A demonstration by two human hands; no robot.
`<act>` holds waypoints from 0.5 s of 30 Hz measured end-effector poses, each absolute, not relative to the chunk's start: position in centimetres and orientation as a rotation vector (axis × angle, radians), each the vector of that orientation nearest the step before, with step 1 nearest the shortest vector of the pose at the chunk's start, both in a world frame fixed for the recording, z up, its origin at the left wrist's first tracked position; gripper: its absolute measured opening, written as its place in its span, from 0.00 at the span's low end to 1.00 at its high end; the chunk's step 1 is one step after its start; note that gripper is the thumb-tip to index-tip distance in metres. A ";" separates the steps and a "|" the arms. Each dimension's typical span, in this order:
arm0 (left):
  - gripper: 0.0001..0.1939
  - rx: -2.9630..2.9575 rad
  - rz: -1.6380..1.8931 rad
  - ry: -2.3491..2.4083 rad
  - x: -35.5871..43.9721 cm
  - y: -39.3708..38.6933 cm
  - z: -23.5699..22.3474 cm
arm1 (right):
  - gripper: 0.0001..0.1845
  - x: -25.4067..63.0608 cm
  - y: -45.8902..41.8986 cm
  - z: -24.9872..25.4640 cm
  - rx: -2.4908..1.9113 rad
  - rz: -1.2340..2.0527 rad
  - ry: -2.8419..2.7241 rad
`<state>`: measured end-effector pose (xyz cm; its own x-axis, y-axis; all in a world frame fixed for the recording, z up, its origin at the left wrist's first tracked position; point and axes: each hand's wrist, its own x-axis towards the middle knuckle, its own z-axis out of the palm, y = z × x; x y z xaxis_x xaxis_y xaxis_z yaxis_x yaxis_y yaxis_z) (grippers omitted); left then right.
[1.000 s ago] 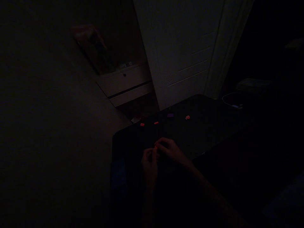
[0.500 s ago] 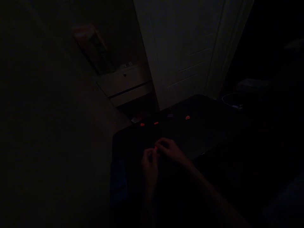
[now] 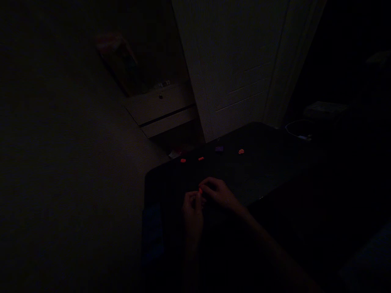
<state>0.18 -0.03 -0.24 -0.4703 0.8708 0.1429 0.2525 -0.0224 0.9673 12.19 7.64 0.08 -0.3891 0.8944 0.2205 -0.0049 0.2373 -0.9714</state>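
In dim light, a small bright red-orange piece (image 3: pixel 200 190) is pinched between my two hands above the dark table (image 3: pixel 259 173). My left hand (image 3: pixel 193 207) grips it from below, with thumb and forefinger pressed together. The fingertips of my right hand (image 3: pixel 218 192) close on its upper side. Its kind is too small and dark to make out. Beyond my hands lie an orange-red round piece (image 3: pixel 183 160), a short orange-red bar (image 3: pixel 200 158), a purple block (image 3: pixel 219 149) and an orange ring-like piece (image 3: pixel 241 151).
A dark bluish flat rectangle (image 3: pixel 152 232) lies at the table's left side. A white cable (image 3: pixel 295 124) curls at the far right, near a pale box-like object (image 3: pixel 325 108). Behind the table stand a white door (image 3: pixel 238 69) and a drawer unit (image 3: pixel 165 103).
Both hands stay almost in place around the small red-orange piece, with only a slight shift of the fingers. The pieces on the table have not moved.
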 end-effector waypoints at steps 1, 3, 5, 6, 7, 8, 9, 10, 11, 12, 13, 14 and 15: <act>0.20 1.172 1.528 1.727 0.2 0.0 -0.3 | 0.08 12.2 7.6 0.1 -0.844 1.280 -1.630; 0.21 1.170 1.540 1.715 0.2 -0.1 -0.3 | 0.08 12.2 7.6 0.1 -0.844 1.274 -1.638; 0.20 1.174 1.549 1.711 0.2 -0.1 -0.3 | 0.08 12.3 7.6 0.2 -0.841 1.271 -1.651; 0.20 1.172 1.554 1.713 0.2 -0.1 -0.3 | 0.08 12.3 7.5 0.2 -0.835 1.273 -1.655; 0.21 1.167 1.556 1.716 0.2 -0.1 -0.3 | 0.08 12.4 7.5 0.2 -0.825 1.276 -1.655; 0.21 1.161 1.556 1.719 0.2 -0.1 -0.3 | 0.08 12.4 7.5 0.3 -0.817 1.280 -1.654; 0.21 1.157 1.555 1.719 0.2 -0.1 -0.3 | 0.08 12.4 7.5 0.3 -0.810 1.281 -1.654; 0.21 1.154 1.553 1.718 0.2 -0.1 -0.3 | 0.07 12.5 7.4 0.3 -0.808 1.281 -1.654; 0.21 1.150 1.556 1.718 0.2 -0.1 -0.3 | 0.07 12.5 7.4 0.3 -0.810 1.280 -1.656; 0.21 1.146 1.558 1.717 0.2 0.0 -0.3 | 0.07 12.5 7.4 0.3 -0.814 1.279 -1.659; 0.21 1.142 1.561 1.717 0.2 0.0 -0.3 | 0.07 12.5 7.4 0.3 -0.817 1.276 -1.660; 0.21 1.139 1.562 1.717 0.2 0.0 -0.4 | 0.07 12.4 7.4 0.3 -0.821 1.270 -1.659; 0.22 1.133 1.562 1.718 0.2 0.0 -0.3 | 0.07 12.4 7.5 0.2 -0.822 1.265 -1.658</act>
